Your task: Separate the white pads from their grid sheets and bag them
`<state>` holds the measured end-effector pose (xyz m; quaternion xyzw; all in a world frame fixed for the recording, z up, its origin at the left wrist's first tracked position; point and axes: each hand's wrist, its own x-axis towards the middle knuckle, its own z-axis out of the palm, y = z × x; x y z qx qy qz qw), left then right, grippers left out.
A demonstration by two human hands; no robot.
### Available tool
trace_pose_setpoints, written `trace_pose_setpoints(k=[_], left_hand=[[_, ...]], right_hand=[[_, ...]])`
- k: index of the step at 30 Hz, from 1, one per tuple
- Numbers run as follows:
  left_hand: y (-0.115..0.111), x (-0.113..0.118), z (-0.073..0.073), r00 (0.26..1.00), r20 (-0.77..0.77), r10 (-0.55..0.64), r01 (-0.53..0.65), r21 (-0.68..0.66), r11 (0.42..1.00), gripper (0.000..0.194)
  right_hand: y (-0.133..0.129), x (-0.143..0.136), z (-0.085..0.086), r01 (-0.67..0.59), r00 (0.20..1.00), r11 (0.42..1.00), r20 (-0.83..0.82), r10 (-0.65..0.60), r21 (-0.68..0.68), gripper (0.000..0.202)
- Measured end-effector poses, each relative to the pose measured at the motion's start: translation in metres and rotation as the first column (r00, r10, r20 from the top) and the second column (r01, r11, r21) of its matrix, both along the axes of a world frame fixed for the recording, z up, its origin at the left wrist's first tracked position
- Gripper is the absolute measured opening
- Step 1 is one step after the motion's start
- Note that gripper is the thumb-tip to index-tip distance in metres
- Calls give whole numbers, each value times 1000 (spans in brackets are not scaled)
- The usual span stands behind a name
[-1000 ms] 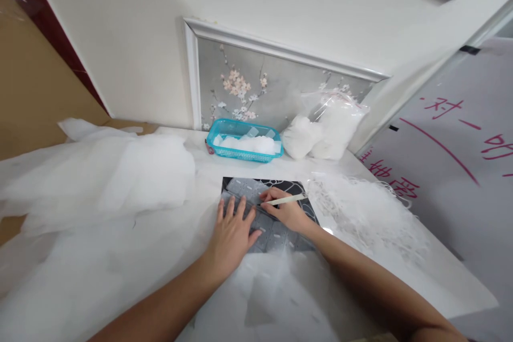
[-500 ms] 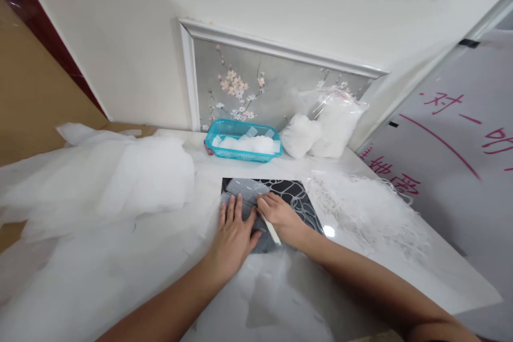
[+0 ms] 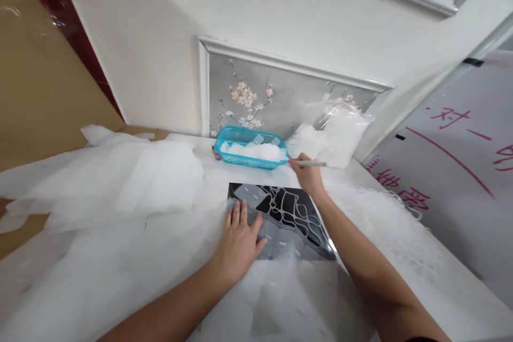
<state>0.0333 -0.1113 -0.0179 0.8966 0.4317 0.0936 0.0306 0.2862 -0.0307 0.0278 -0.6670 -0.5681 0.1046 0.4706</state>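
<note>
My left hand [image 3: 239,243] lies flat with its fingers spread on a thin, see-through sheet [image 3: 280,248] with small white marks on it. Under that sheet is a black board [image 3: 263,204]. Grey-white looping strands [image 3: 294,211] cover the board's right part. My right hand [image 3: 308,177] is closed around a slim pale stick-like tool [image 3: 315,163], whose exact kind I cannot make out. It is at the right end of a blue plastic basket [image 3: 249,162], which holds white fluffy material [image 3: 262,150] and small translucent pieces. Whether the tool's tip touches the basket is unclear.
A large heap of thin white sheets [image 3: 160,176] spreads over the left of the white table. Clear bags [image 3: 340,141] of white material stand by the wall behind. White stringy scraps [image 3: 385,224] lie at the right, near a whiteboard [image 3: 449,181] with red writing.
My right hand has moved from the sheet, away from me, to the basket's right end with the pale tool in it. My left hand stays on the sheet. The view has shifted slightly.
</note>
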Motion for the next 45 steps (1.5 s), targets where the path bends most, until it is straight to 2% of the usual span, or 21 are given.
trace_pose_setpoints(k=[2, 4, 7, 11, 16, 21, 24, 31, 36, 39, 41, 43, 45], left_hand=[[1, 0, 4, 1000, -10, 13, -13, -7, 1000, 59], [3, -1, 7, 999, -23, 25, -25, -20, 999, 63], [8, -3, 11, 1000, -28, 10, -11, -37, 999, 59], [11, -5, 13, 1000, -28, 7, -9, -49, 999, 56], [10, -5, 16, 999, -45, -5, 2, -72, 997, 49], [9, -6, 20, 999, -43, -20, 19, -35, 999, 36], [9, -6, 21, 999, -30, -28, 28, -12, 1000, 32], [7, -6, 23, 998, -46, -45, 44, -39, 998, 32], [7, -6, 22, 998, -38, -45, 44, -31, 999, 29], [9, -7, 17, 999, -10, -44, 44, -20, 999, 32], [12, -8, 12, 999, 18, -49, 49, -5, 999, 38], [15, -8, 7, 998, 28, -49, 49, -10, 999, 45], [18, -8, 4, 999, 13, -37, 37, -48, 998, 51]], right_hand=[[-14, -32, -8, -181, 966, 983, 182, 185, -39, 13], [-31, -62, -19, -328, 890, 940, 302, 342, -97, 11], [-50, -88, -32, -434, 855, 886, 236, 462, -164, 10], [-55, -93, -45, -478, 877, 868, -11, 481, -133, 16], [-46, -88, -52, -500, 866, 860, -62, 496, -107, 15], [-39, -80, -44, -569, 819, 809, -196, 539, -151, 19], [-37, -78, -41, -591, 805, 790, -186, 563, -162, 18], [-38, -80, -47, -572, 820, 811, -90, 565, -126, 16], [-37, -78, -46, -569, 822, 812, -81, 563, -129, 16], [-41, -83, -45, -546, 829, 827, 53, 556, -132, 15], [-46, -89, -46, -520, 791, 841, 286, 540, -150, 8], [-50, -96, -48, -501, 666, 845, 540, 515, -188, 10], [-52, -98, -48, -505, 533, 832, 675, 510, -230, 15]])
